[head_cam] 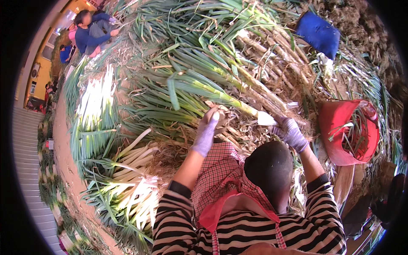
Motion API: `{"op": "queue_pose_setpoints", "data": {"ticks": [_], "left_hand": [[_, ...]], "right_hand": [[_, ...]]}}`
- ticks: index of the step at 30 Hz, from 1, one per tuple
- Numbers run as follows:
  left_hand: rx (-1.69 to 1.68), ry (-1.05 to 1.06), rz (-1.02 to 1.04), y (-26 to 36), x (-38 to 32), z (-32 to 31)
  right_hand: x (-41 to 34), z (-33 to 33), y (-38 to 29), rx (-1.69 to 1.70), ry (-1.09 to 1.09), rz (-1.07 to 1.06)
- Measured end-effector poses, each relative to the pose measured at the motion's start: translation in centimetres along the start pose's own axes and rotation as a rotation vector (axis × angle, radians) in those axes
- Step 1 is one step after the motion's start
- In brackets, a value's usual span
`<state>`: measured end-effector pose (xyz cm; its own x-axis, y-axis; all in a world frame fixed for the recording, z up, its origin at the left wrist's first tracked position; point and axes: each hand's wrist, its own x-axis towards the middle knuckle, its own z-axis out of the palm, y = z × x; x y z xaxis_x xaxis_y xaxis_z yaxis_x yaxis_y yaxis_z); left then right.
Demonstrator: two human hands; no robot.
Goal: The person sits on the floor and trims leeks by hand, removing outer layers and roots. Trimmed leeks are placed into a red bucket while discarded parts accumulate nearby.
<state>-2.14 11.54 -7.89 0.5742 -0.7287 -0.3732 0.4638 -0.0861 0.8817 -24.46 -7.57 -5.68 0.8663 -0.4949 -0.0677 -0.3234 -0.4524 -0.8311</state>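
Note:
My right hand [289,133], in a pale purple knit glove, grips the root end of a long green onion [237,103]. A bright white length shows just before the fingers; the green leaves point up and to the left. My left hand [205,129], gloved alike, is curled below the stalk, its thumb up beside dry brown outer leaves [223,110]. Whether it pinches one of them I cannot tell. Beyond the hands lies a heap of untrimmed green onions [197,63] with brown stalks and roots. Cleaned white-stemmed onions [134,191] are piled to the left of my left arm.
A red bucket-like container [328,137] with leaf scraps stands right of my right hand. A blue cushion [318,33] lies at the upper right. Another onion row [92,111] lies left. A co-worker [91,35] sits at the upper left. My dark rounded knee [269,172] rises between my arms.

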Motion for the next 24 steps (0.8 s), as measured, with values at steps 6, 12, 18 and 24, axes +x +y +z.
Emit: {"op": "queue_pose_setpoints", "data": {"ticks": [6, 12, 18, 24], "left_hand": [[-0.525, -0.203, 0.325, 4.7, 1.2, 9.9], [-0.604, -0.492, 0.374, 7.5, -1.4, 14.1], [-0.470, -0.693, 0.442, 11.7, -4.4, 16.7], [-0.391, -0.764, 0.315, 7.1, -6.6, 19.7]], "right_hand": [[-5.1, -3.2, -2.3, -0.249, 0.166, -0.110], [-11.9, -1.7, 3.3, -0.245, 0.274, 0.070], [-19.7, -3.2, 6.2, 0.063, 0.333, 0.326], [-15.4, -7.6, -5.0, 0.288, 0.453, -0.291]]}}
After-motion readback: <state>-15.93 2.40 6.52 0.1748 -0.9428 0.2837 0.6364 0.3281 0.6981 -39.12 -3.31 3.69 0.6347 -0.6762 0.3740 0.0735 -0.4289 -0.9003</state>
